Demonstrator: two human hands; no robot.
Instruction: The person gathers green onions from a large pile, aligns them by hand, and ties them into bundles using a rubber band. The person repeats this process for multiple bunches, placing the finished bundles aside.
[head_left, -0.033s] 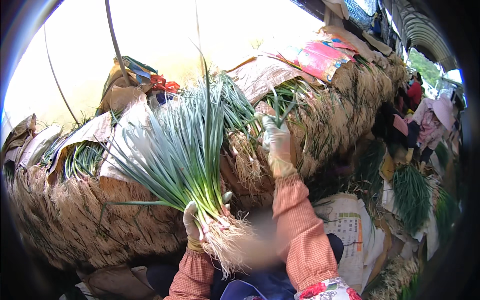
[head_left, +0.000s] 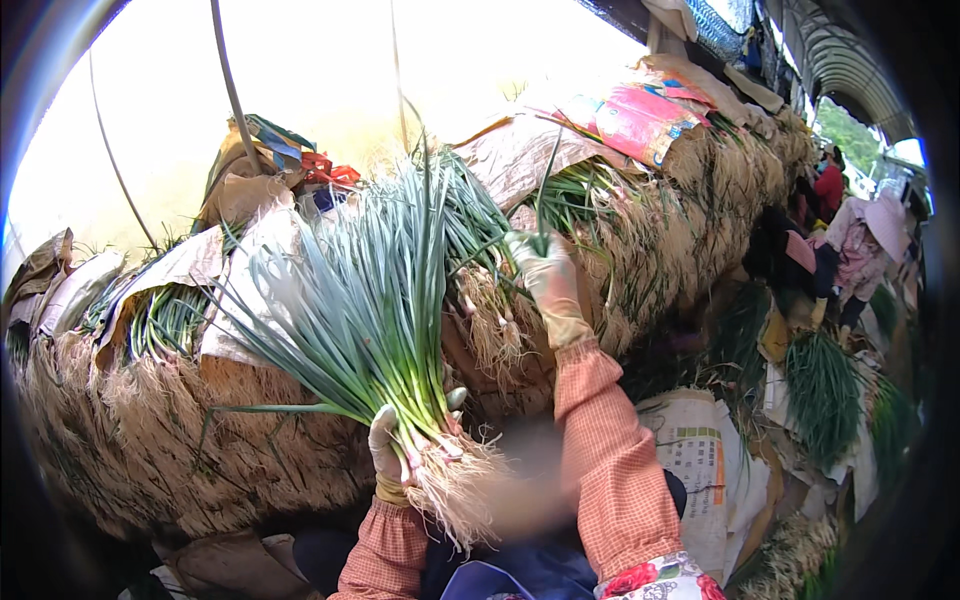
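A thick bunch of scallions (head_left: pixel 375 310) stands tilted in front of me, its green leaves fanning up and left, its pale roots hanging toward me. My gloved left hand (head_left: pixel 387 455) is closed round its stems just above the roots. To the right, my gloved right hand (head_left: pixel 550 280) is closed with a few green scallion leaves (head_left: pixel 546 190) sticking up out of it. Just left of that hand, more scallions (head_left: pixel 497 310) hang roots-down at the edge of the pile. A blur hides part of the space between my forearms.
A long stacked pile of scallions (head_left: pixel 200 440), roots facing out, runs left to far right. Sheets and a pink sack (head_left: pixel 645 120) cover its top. A white printed sack (head_left: pixel 695 460) lies at right. Beyond it, people (head_left: pixel 860 240) are beside more green bundles (head_left: pixel 822 370).
My right hand has turned and shifted slightly left, and the leaves in it now point more upright. My left hand and the bunch are almost unmoved.
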